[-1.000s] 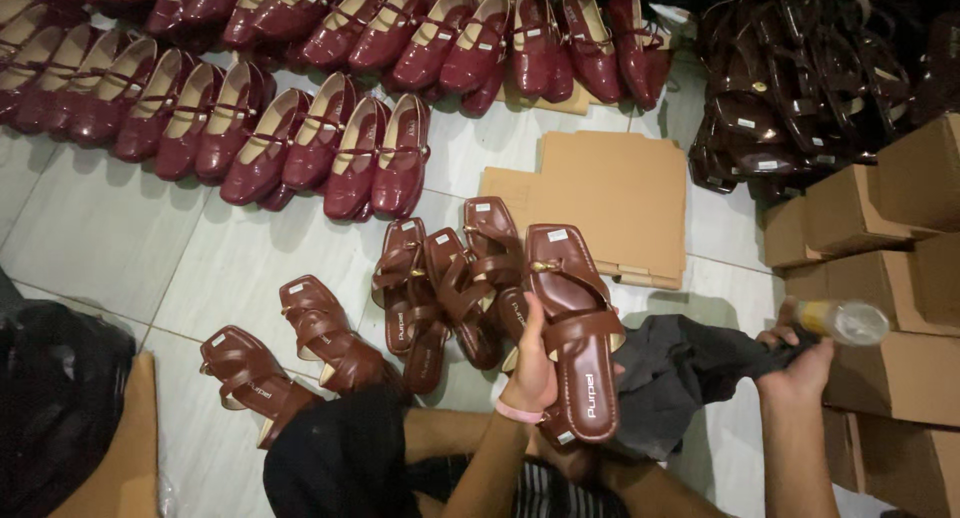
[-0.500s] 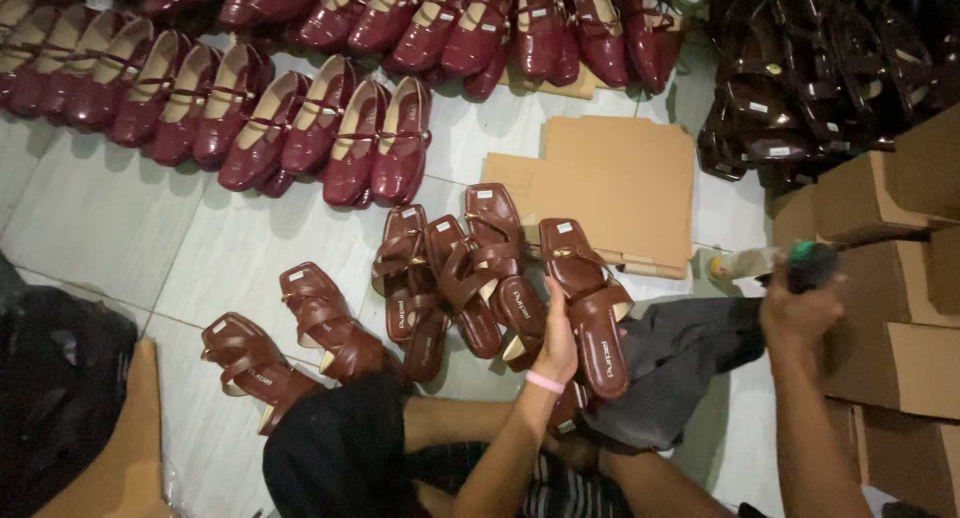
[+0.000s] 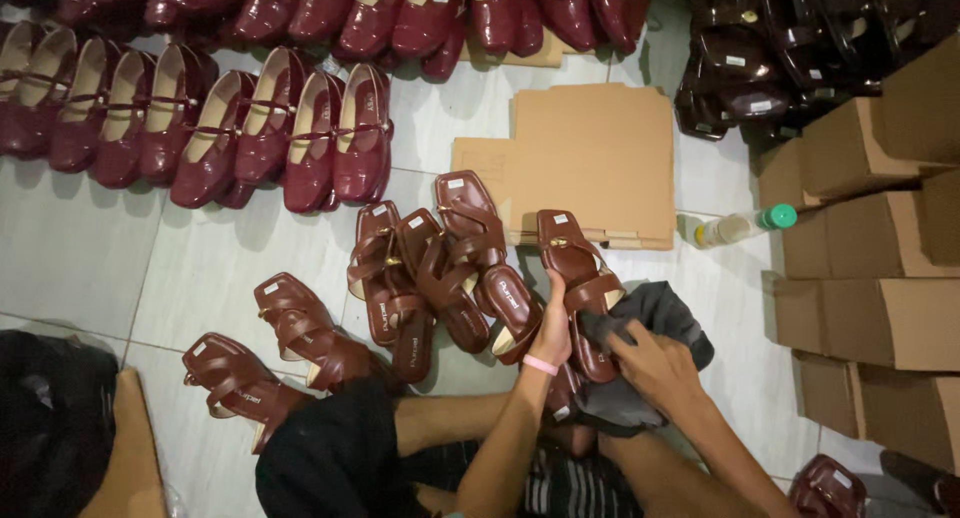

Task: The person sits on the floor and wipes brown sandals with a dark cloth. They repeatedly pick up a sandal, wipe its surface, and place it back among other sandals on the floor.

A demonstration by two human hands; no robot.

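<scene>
- Sandal (image 3: 578, 283), brown, strappy: held up near centre, above lap.
- L hand (image 3: 553, 330) closed on its inner edge; R hand (image 3: 655, 366) bunches dark cloth (image 3: 640, 323) vs its right side.
- Step, prob.: wiping. Next needs cloth passes over straps w/ steady grip.
- Farther: brown sandal cluster (image 3: 440, 273) left, flat cardboard (image 3: 590, 163), bottle (image 3: 735, 226) right.

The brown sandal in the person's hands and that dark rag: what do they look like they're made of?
The brown sandal looks like smooth leather or a leather-like synthetic with a slight sheen: light glints along its straps and insole; which of the two cannot be told. The dark rag looks like soft matte cloth: it bunches into limp folds under the right hand.
</scene>
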